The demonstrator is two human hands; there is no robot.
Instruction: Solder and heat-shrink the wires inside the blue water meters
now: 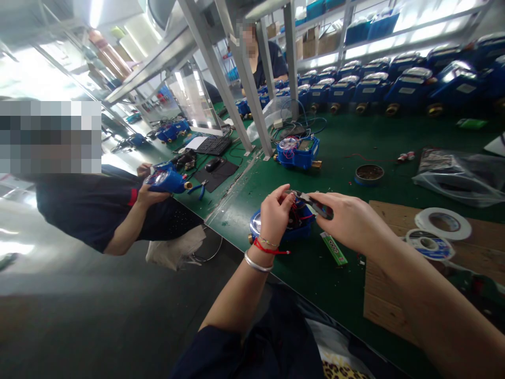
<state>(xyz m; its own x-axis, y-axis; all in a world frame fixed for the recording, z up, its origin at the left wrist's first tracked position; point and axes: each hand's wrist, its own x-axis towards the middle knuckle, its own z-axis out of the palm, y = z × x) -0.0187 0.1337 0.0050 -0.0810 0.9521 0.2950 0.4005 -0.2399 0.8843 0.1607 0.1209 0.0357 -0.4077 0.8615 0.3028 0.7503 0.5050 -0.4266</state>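
Observation:
A blue water meter (294, 227) with red wires showing inside lies on the green bench (335, 152) right in front of me. My left hand (275, 213) is closed in a pinch over the meter's top, its fingertips at the wires. My right hand (347, 218) is shut on a small dark hand tool (313, 202), pliers or cutters, whose tip meets my left fingers above the meter. A green and white battery (333, 248) lies on the bench just under my right hand.
A second open blue meter (298, 151) and a small round dish (369, 173) sit farther back. Tape rolls (444, 222) lie on a cardboard sheet (394, 295) at right, behind them a plastic bag (457, 176). Rows of blue meters (374, 87) line the back. A person at left holds another meter (168, 180).

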